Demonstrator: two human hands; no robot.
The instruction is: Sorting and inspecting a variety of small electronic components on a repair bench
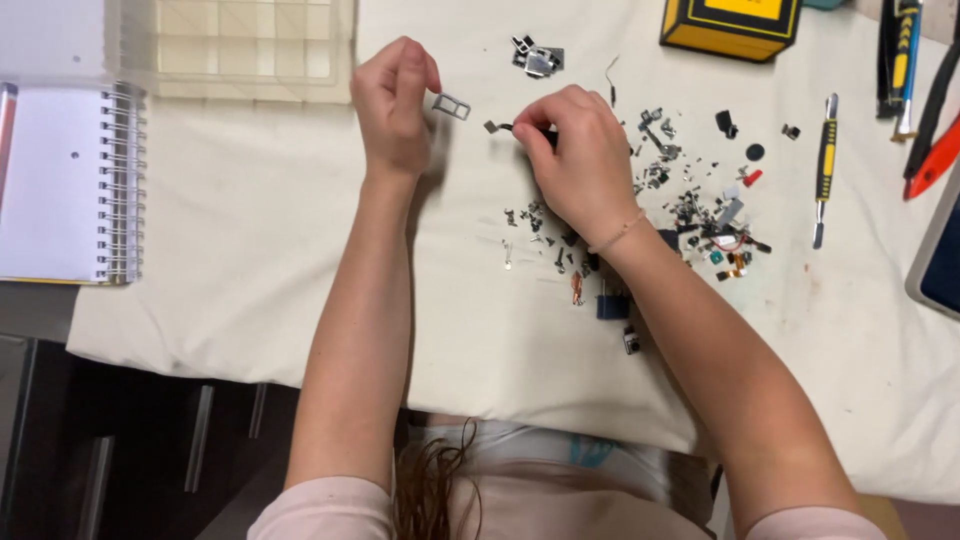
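Above the cloth-covered surface, a small rectangular metal tray is pinched at one end between the fingertips of the left hand. Its long axis runs out to the right and slightly downward, toward the right hand. The right hand's grip is closed around a slim dark tool, whose small grey tip points left. The tray lies up and to the left of that tip, near it but apart; the gap between the two is the relation that matters, and the right hand is judged the nearer to close it. Scattered small parts lie right of the right wrist. A yellow-handled tool lies farther right, a spiral notebook far left, and a clear compartment box beyond the left hand.
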